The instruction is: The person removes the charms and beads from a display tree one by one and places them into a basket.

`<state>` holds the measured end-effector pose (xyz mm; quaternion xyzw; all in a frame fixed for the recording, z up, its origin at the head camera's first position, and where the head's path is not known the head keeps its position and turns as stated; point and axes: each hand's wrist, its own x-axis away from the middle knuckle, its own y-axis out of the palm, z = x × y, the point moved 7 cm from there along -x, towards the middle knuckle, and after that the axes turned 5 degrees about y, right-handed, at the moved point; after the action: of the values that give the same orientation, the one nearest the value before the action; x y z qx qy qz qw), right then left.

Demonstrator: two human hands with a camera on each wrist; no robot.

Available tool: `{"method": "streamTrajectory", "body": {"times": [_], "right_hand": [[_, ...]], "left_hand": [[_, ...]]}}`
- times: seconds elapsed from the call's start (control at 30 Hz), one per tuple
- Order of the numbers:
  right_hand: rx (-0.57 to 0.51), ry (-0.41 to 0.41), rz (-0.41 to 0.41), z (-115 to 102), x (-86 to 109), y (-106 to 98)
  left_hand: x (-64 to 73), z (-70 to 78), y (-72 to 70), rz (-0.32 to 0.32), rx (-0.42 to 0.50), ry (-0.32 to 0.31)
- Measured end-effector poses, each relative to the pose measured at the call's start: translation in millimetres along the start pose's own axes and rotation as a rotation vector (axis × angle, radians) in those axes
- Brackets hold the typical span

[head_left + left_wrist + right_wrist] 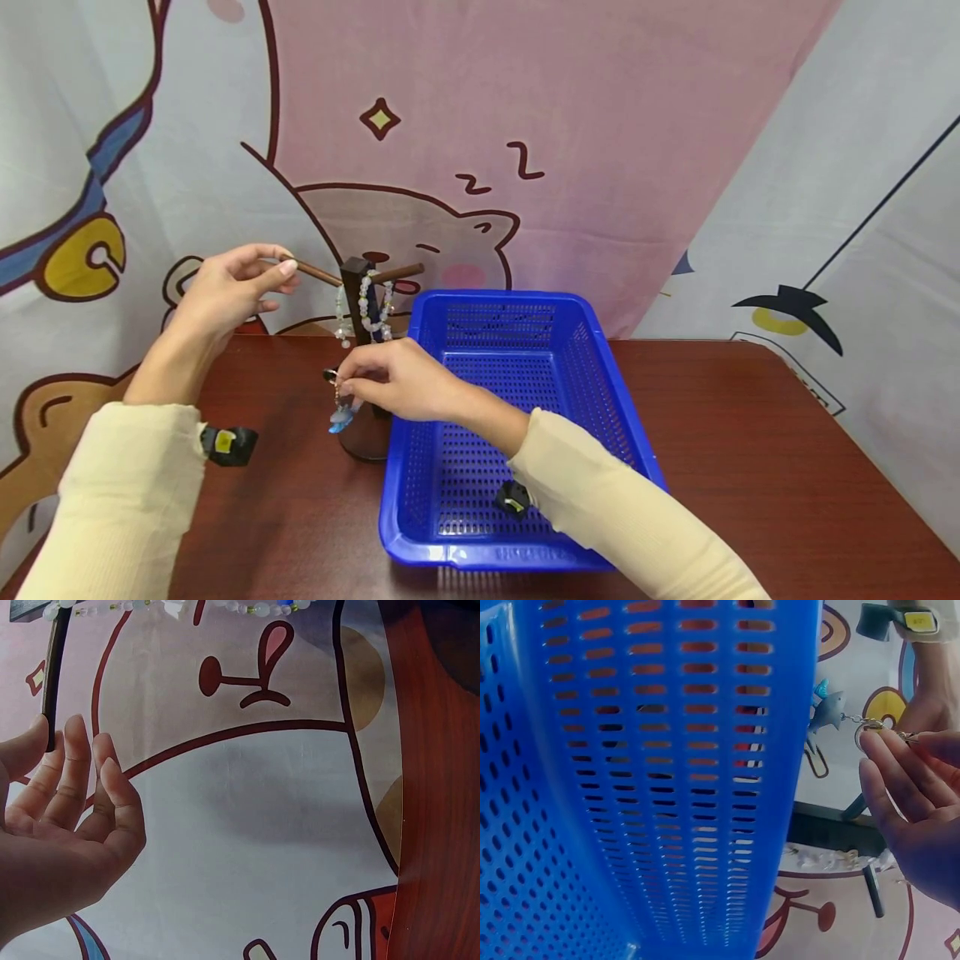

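Observation:
A dark wooden jewelry stand (358,272) with a round base stands left of the blue basket. My left hand (232,287) pinches the tip of its left peg (318,272) between thumb and finger; in the left wrist view the other fingers (124,802) are loosely bent. A beaded bracelet (367,304) hangs on the right peg (401,271), and another pale bracelet (341,321) hangs on the left one. In front of the post, my right hand (401,379) pinches a keychain (862,724) by its metal clasp end. A blue-grey dolphin charm (827,711) dangles from its chain.
The blue perforated plastic basket (517,557) sits on the brown table (735,467), under my right forearm, its rim close to the stand's base. A cartoon-printed cloth (600,125) hangs behind the table. Small black devices (228,446) are attached at both sleeves.

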<state>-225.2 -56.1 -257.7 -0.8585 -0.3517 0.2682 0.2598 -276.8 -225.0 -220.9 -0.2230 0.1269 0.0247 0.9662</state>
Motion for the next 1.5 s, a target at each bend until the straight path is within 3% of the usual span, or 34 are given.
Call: {"method": "streamTrajectory", "body": {"times": [0.33,0.67,1.2,1.5], "right_hand": [[0.002,-0.006,-0.021,-14,3.0,-4],[-0.078,0.015,-0.006,-18,13.7,-29],[-0.145,0.138,0.154,17,42.8,-89],[-0.112,0.274,0.209,58,60.7,-99]], "left_hand": [[0.2,-0.5,-0.4,0.000,-0.010,0.001],[-0.6,-2.5,0.6,-0.015,-0.024,-0.017],[-0.4,-1.9,0.1,-0.036,0.041,-0.019],[-0.3,-1.9,0.2,-0.040,0.062,-0.017]]}}
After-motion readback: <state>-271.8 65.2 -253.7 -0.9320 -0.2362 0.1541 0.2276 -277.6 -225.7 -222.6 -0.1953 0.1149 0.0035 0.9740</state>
